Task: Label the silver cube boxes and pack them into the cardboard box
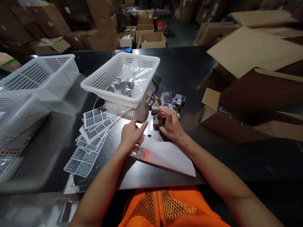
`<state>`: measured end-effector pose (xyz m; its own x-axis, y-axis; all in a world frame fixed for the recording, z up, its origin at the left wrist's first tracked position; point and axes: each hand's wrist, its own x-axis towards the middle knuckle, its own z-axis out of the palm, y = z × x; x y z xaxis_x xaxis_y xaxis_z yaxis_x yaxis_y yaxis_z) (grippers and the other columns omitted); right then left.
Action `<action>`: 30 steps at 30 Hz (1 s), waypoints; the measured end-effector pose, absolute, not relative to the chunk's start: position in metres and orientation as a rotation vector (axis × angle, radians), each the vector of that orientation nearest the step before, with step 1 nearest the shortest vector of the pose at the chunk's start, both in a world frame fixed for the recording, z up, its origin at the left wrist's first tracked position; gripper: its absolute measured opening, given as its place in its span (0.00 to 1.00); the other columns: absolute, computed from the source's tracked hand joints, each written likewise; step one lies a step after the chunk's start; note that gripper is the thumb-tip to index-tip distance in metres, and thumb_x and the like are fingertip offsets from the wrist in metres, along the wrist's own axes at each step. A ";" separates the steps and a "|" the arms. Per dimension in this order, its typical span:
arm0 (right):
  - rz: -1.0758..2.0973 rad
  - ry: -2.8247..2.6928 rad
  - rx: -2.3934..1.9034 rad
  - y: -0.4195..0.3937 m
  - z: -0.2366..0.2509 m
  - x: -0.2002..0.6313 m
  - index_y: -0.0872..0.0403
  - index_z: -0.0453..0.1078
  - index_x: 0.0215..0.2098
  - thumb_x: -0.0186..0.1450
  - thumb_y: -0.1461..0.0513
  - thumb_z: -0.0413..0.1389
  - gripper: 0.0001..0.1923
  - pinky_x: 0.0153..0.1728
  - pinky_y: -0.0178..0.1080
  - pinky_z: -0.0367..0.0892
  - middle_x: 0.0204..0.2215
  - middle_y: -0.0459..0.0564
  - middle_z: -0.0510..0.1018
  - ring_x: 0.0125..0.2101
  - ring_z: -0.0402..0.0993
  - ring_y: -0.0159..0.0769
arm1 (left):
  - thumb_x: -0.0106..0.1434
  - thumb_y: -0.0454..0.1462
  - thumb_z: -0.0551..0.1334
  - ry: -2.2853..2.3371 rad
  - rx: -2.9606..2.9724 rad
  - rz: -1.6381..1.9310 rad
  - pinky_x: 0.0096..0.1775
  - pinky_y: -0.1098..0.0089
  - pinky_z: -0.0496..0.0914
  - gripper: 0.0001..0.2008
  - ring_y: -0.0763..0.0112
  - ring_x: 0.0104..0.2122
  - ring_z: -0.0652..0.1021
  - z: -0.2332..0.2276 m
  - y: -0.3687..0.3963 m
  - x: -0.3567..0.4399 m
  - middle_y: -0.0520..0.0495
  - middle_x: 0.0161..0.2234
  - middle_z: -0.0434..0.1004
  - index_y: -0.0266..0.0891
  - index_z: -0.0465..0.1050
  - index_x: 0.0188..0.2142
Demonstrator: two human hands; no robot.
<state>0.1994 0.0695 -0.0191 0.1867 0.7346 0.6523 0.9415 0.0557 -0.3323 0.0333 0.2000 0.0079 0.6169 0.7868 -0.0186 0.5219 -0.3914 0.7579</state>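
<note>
Small boxes cluster at and beyond the curled fingers of the right hand; whether these are clamped, I cannot tell. The left hand's fingers stand apart, empty. Picking up one box seems in hand, calling for a careful pinch.

The small boxes were dark grey-brown with whitish print. White label sheets bore grey squares. White paper carried an orange patch. The basket was white with a pierced grid, the vest orange with dark-holed mesh, the worktop black.
</note>
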 end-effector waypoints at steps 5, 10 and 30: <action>-0.329 -1.672 -1.533 0.066 -0.015 0.184 0.45 0.57 0.52 0.62 0.67 0.56 0.23 0.49 0.55 0.72 0.42 0.49 0.79 0.42 0.80 0.45 | 0.49 0.44 0.76 0.677 1.911 0.485 0.30 0.71 0.69 0.30 0.67 0.31 0.81 0.011 0.198 0.033 0.44 0.42 0.85 0.41 0.76 0.52; -0.290 -1.675 -1.318 0.048 0.022 0.178 0.41 0.53 0.56 0.63 0.67 0.61 0.30 0.48 0.51 0.76 0.49 0.52 0.74 0.49 0.77 0.44 | 0.46 0.40 0.76 0.577 1.802 0.500 0.21 0.75 0.61 0.29 0.79 0.20 0.70 0.013 0.195 0.028 0.47 0.43 0.82 0.42 0.75 0.48; 0.776 -0.825 -1.480 0.016 0.056 0.173 0.45 0.55 0.57 0.65 0.59 0.65 0.28 0.30 0.38 0.71 0.28 0.39 0.77 0.29 0.78 0.35 | 0.59 0.38 0.71 0.304 2.468 0.844 0.33 0.71 0.76 0.22 0.65 0.38 0.84 0.013 0.175 0.016 0.43 0.49 0.83 0.44 0.72 0.52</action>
